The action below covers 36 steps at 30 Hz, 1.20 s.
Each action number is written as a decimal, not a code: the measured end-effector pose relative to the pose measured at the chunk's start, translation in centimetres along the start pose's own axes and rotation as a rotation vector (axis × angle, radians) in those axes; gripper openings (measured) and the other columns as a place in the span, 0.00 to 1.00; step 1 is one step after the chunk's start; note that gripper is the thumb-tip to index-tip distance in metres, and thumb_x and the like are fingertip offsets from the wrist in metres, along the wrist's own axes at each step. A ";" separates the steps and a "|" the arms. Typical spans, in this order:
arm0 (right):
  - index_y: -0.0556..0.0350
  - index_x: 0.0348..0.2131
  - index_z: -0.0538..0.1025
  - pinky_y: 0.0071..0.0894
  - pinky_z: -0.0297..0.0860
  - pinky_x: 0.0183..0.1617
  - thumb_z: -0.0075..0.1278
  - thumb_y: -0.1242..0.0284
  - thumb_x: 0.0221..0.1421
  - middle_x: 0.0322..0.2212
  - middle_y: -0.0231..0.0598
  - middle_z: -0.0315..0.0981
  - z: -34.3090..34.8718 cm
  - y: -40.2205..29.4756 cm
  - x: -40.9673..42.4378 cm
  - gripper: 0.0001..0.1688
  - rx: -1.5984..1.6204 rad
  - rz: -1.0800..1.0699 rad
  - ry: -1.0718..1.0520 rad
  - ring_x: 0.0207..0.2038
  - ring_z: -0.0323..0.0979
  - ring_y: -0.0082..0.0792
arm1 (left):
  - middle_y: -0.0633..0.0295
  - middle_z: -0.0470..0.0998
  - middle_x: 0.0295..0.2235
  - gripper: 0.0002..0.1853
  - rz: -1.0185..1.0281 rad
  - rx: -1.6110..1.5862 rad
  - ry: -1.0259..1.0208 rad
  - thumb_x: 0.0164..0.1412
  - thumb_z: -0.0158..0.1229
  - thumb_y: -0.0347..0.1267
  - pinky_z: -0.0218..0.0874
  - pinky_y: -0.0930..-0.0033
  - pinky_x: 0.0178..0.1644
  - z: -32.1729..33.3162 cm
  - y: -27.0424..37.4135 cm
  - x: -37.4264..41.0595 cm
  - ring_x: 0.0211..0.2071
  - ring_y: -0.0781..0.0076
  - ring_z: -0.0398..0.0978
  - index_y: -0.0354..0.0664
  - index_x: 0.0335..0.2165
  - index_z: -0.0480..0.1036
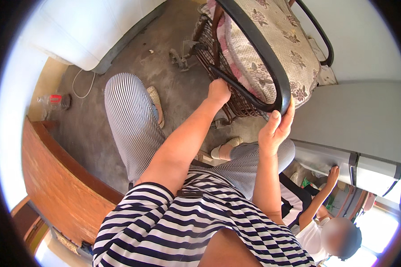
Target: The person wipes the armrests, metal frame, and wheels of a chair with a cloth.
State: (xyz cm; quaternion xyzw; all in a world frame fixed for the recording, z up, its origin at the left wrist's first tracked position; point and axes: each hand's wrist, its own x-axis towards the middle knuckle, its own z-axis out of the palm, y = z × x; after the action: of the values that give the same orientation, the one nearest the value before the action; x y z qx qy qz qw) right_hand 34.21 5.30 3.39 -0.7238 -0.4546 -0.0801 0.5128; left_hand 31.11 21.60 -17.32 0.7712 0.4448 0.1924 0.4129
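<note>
A wheeled chair with a brown woven frame (217, 50) stands before me, a floral cushion (287, 43) on it. Its black armrest (270, 60) loops towards me. My right hand (275, 128) is at the near bend of this armrest, thumb on the near side and fingers along the outer edge. My left hand (219, 91) is closed just below the lower black bar, at the side of the woven frame; what its fingers grip is hidden. A small caster wheel (177, 59) shows under the chair's far left side.
A grey refrigerator (347, 116) stands at the right, and another person (315, 227) sits beside it, one hand on its door. A wooden furniture panel (63, 177) is at the left. On the floor lie a plastic bottle (55, 100) and a white cable (83, 95).
</note>
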 end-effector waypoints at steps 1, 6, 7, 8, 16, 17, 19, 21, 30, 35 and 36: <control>0.61 0.65 0.61 0.24 0.71 0.45 0.46 0.55 0.69 0.52 0.41 0.68 0.0 0.4 -0.2 0.37 0.037 0.022 -0.005 0.45 0.70 0.27 | 0.41 0.80 0.32 0.09 0.034 -0.035 -0.027 0.53 0.57 0.25 0.70 0.45 0.43 -1.1 0.4 -0.6 0.37 0.38 0.77 0.36 0.35 0.79; 0.59 0.67 0.57 0.33 0.72 0.54 0.46 0.56 0.70 0.57 0.45 0.65 0.1 1.2 -0.3 0.37 0.142 0.040 -0.031 0.54 0.70 0.34 | 0.39 0.77 0.36 0.12 0.223 -0.182 -0.073 0.57 0.54 0.25 0.67 0.45 0.44 -3.3 0.8 -3.7 0.40 0.35 0.75 0.33 0.40 0.74; 0.59 0.67 0.57 0.33 0.72 0.54 0.46 0.57 0.70 0.56 0.45 0.65 0.0 1.1 -0.2 0.37 0.138 0.031 -0.035 0.53 0.70 0.34 | 0.39 0.76 0.40 0.15 0.212 -0.247 0.045 0.57 0.54 0.25 0.68 0.46 0.45 -3.2 0.9 -5.1 0.41 0.36 0.75 0.32 0.44 0.73; 0.59 0.67 0.57 0.34 0.72 0.54 0.45 0.57 0.70 0.56 0.46 0.65 0.0 1.1 -0.3 0.37 0.126 0.032 -0.035 0.53 0.70 0.34 | 0.40 0.74 0.45 0.18 0.200 -0.312 0.159 0.57 0.54 0.25 0.68 0.47 0.45 -3.4 1.2 -6.5 0.43 0.36 0.74 0.32 0.48 0.72; 0.60 0.66 0.58 0.35 0.75 0.52 0.44 0.59 0.71 0.57 0.48 0.65 0.1 0.8 -0.2 0.34 0.103 0.034 -0.034 0.54 0.70 0.37 | 0.49 0.68 0.51 0.30 0.568 0.106 0.079 0.53 0.54 0.21 0.66 0.50 0.54 -4.0 2.3 -8.1 0.52 0.47 0.68 0.37 0.57 0.66; 0.60 0.66 0.58 0.36 0.75 0.53 0.44 0.59 0.71 0.57 0.48 0.64 0.1 0.8 -0.2 0.34 0.096 0.022 -0.033 0.54 0.70 0.37 | 0.50 0.68 0.51 0.29 0.515 0.112 0.045 0.53 0.54 0.21 0.66 0.51 0.54 -4.1 1.8 -7.5 0.52 0.48 0.68 0.36 0.56 0.67; 0.60 0.67 0.58 0.36 0.75 0.54 0.44 0.59 0.71 0.58 0.49 0.63 0.1 0.7 0.0 0.35 0.097 0.023 -0.036 0.55 0.70 0.38 | 0.52 0.69 0.50 0.27 0.451 0.231 0.088 0.53 0.54 0.22 0.67 0.53 0.55 -4.6 1.2 -6.0 0.53 0.50 0.68 0.36 0.54 0.68; 0.61 0.67 0.57 0.38 0.74 0.54 0.44 0.58 0.70 0.59 0.49 0.62 0.0 1.0 -0.3 0.36 0.099 0.033 -0.032 0.55 0.69 0.38 | 0.53 0.70 0.51 0.27 0.546 0.195 0.104 0.53 0.54 0.22 0.67 0.53 0.55 -5.3 0.4 -5.3 0.53 0.51 0.68 0.35 0.53 0.68; 0.61 0.67 0.56 0.38 0.74 0.55 0.45 0.54 0.70 0.59 0.48 0.61 -0.3 1.1 -0.5 0.40 0.111 0.069 -0.036 0.56 0.69 0.39 | 0.44 0.69 0.53 0.21 0.381 0.262 -0.035 0.58 0.53 0.23 0.71 0.56 0.50 -4.6 3.1 -2.2 0.54 0.44 0.70 0.33 0.51 0.69; 0.60 0.67 0.57 0.35 0.74 0.54 0.45 0.55 0.70 0.57 0.45 0.64 -0.2 1.2 -0.4 0.39 0.137 0.059 -0.059 0.55 0.70 0.36 | 0.43 0.70 0.52 0.21 0.126 -0.133 0.245 0.63 0.52 0.28 0.67 0.51 0.52 -1.9 4.2 -1.1 0.51 0.42 0.72 0.35 0.54 0.65; 0.60 0.67 0.57 0.35 0.74 0.53 0.45 0.55 0.70 0.57 0.45 0.65 -0.3 1.3 -0.3 0.38 0.139 0.047 -0.059 0.55 0.70 0.36 | 0.43 0.70 0.52 0.21 0.123 -0.136 0.320 0.65 0.51 0.30 0.66 0.50 0.52 -1.4 4.3 -0.8 0.51 0.42 0.72 0.35 0.55 0.64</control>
State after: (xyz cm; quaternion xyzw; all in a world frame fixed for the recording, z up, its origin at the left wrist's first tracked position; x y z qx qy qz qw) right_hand 35.08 4.81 2.44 -0.6991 -0.4568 -0.0150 0.5499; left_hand 31.99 20.45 -12.93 0.7268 0.4427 0.3672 0.3754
